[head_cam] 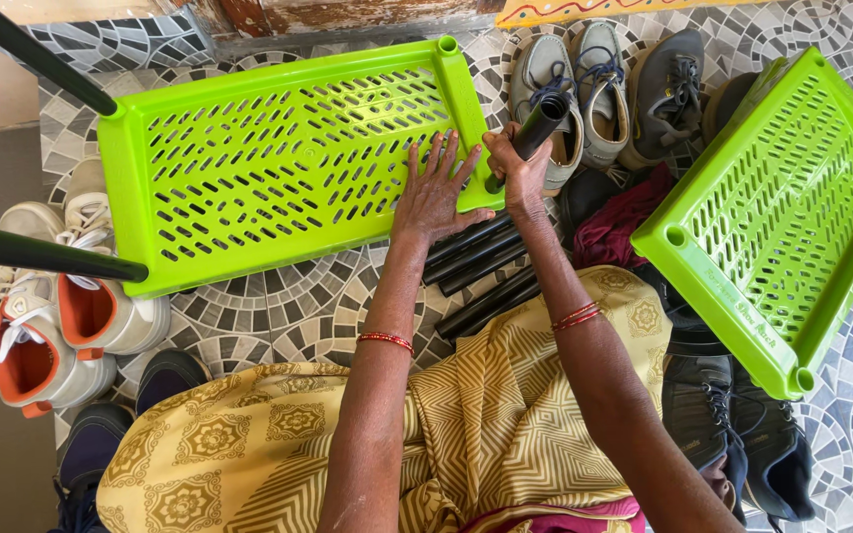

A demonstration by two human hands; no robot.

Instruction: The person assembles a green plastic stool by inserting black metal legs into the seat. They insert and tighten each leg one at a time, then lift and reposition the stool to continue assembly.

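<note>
1. Nearest the camera lay the person's lap in a yellow patterned garment point(278, 444), with both forearms reaching forward from it.
2. The left hand point(434, 192) was open, fingers spread, palm pressed flat on the near right part of the green slotted shelf panel point(278, 158).
3. The right hand point(520, 168) was closed around a black tube point(535, 133), just beside the panel's near right corner. The tube's long axis ran up and away from the corner; its lower end appeared to meet the corner socket, though the hand hid the joint.
4. Spare black tubes point(476, 266) lay on the tiled floor point(298, 306) between the forearms, closer to the right hand.
5. Two fitted tubes point(41, 252) projected from the panel's left corners.
6. A second green panel point(782, 207) lay tilted at the right; shoes point(584, 79) surrounded the work.
</note>
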